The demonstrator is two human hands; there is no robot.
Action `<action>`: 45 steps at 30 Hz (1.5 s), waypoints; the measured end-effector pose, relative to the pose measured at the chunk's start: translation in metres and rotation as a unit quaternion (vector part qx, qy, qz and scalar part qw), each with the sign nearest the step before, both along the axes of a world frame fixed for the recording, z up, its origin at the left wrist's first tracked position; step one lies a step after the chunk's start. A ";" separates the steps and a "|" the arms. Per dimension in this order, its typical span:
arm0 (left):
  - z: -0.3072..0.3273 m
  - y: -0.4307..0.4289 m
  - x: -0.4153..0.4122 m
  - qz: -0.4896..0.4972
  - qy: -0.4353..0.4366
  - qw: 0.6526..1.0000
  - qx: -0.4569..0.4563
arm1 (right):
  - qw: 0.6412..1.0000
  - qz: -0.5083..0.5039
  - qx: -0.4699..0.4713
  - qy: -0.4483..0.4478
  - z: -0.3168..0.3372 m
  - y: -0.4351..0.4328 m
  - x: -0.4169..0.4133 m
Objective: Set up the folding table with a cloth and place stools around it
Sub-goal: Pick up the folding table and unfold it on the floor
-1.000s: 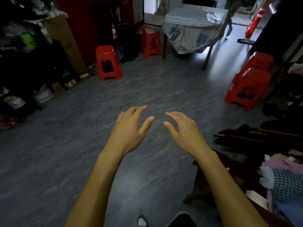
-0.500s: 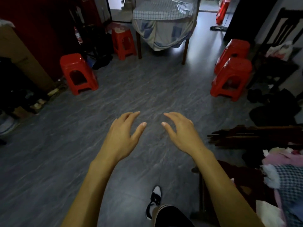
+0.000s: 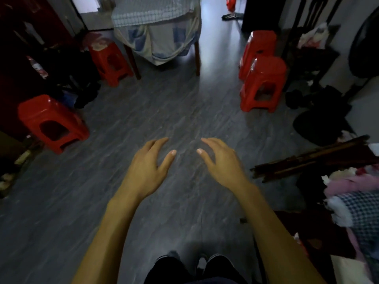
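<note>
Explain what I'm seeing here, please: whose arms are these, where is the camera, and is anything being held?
There is no machine here. These are a person's bare arms, filmed by one wide-angle camera worn on the head, looking forward and down. The left hand and right hand reach out above the grey floor with relaxed, spread fingers, holding nothing. Ahead stands the table, already draped with a cloth. Four red stools are on the floor: the near-left stool, the stool by the table's left leg, and on the right the front right stool and the back right stool, close together. At the right edge lie dark wooden pieces and a pile of fabrics. The person's legs show at the bottom.
</note>
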State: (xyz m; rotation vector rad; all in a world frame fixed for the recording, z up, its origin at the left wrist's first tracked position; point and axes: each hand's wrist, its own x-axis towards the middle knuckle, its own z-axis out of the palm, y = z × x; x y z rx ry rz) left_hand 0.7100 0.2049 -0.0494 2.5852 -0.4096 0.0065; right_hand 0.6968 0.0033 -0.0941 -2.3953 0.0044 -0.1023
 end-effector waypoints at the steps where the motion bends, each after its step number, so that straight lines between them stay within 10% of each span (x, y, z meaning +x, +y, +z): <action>1: -0.003 -0.004 0.013 -0.010 0.001 1.000 0.001 | 1.000 -0.014 0.000 0.000 -0.002 -0.005 0.008; 26: -0.021 -0.135 0.376 -0.285 0.053 0.951 -0.109 | 0.967 -0.241 -0.069 0.042 0.001 -0.082 0.253; 45: -0.022 -0.439 0.493 -0.449 0.036 0.891 -0.058 | 0.913 -0.407 -0.008 0.005 -0.004 -0.356 0.336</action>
